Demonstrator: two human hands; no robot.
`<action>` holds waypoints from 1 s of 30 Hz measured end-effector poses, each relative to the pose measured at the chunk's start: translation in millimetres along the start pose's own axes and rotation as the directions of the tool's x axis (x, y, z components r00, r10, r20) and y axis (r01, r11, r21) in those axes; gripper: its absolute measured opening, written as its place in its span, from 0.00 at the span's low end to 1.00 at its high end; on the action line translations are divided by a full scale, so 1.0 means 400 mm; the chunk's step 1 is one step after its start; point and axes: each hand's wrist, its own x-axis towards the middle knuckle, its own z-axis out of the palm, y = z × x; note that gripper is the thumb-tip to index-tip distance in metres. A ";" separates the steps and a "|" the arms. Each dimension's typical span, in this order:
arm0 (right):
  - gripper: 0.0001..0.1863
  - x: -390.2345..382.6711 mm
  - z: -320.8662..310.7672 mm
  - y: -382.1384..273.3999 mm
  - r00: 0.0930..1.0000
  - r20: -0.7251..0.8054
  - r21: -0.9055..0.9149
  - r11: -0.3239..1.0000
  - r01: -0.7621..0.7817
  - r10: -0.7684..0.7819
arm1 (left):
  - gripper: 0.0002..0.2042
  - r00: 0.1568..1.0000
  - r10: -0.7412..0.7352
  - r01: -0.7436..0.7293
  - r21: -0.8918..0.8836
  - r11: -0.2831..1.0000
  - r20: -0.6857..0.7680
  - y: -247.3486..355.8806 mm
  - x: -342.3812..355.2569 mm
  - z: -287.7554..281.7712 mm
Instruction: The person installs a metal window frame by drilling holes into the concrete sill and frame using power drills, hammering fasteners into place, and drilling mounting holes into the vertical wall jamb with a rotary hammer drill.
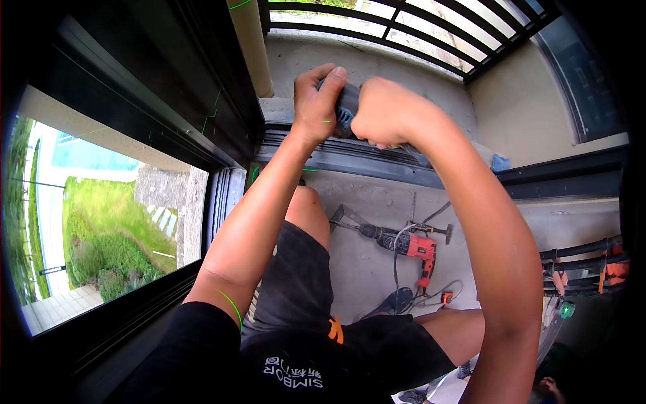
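My left hand (pixel 317 102) grips the left side of a dark grey and bluish handheld tool (pixel 346 108), its thumb pressed along the top. From the other side my right hand (pixel 389 112) is closed round the same tool, its fingers curled in a fist. Both hands partly cover the tool, so its exact kind and its working end do not show. It is held over the dark metal frame track (pixel 390 165) that runs along the threshold. Both forearms reach forward and up to it.
Behind my hands are a concrete ledge and a black railing (pixel 431 44). A red and black rotary hammer (pixel 420 248) lies on the floor with its cable, beside a hammer (pixel 441 232). A blue rag (pixel 499 163) rests by the track. A dark-framed window (pixel 114 215) stands left.
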 end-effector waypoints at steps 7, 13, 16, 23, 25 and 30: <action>0.12 0.008 0.010 0.005 1.000 0.002 0.057 0.998 -0.025 0.025 | 0.18 1.000 0.007 -0.007 0.018 1.000 0.001 -0.015 0.000 -0.004; 0.09 0.007 0.018 0.016 0.999 0.009 0.157 0.987 -0.041 0.040 | 0.18 1.000 0.007 -0.008 0.031 0.999 0.013 -0.010 -0.004 0.003; 0.09 0.010 0.017 0.015 0.999 0.013 0.143 0.988 -0.051 0.050 | 0.17 1.000 -0.006 0.006 -0.001 1.000 0.022 -0.005 -0.001 0.008; 0.11 -0.001 0.010 0.008 0.998 0.014 0.098 0.993 -0.070 0.069 | 0.19 0.999 0.017 -0.019 0.066 0.998 0.035 -0.010 -0.012 -0.005; 0.11 -0.004 0.010 0.006 0.997 0.014 0.107 0.992 -0.071 0.069 | 0.18 1.000 0.021 -0.022 0.048 0.999 0.011 -0.008 -0.014 0.000; 0.10 0.000 0.008 -0.001 0.994 0.020 0.077 0.992 -0.104 0.103 | 0.17 1.000 0.006 -0.006 -0.008 1.000 -0.002 -0.009 -0.007 0.000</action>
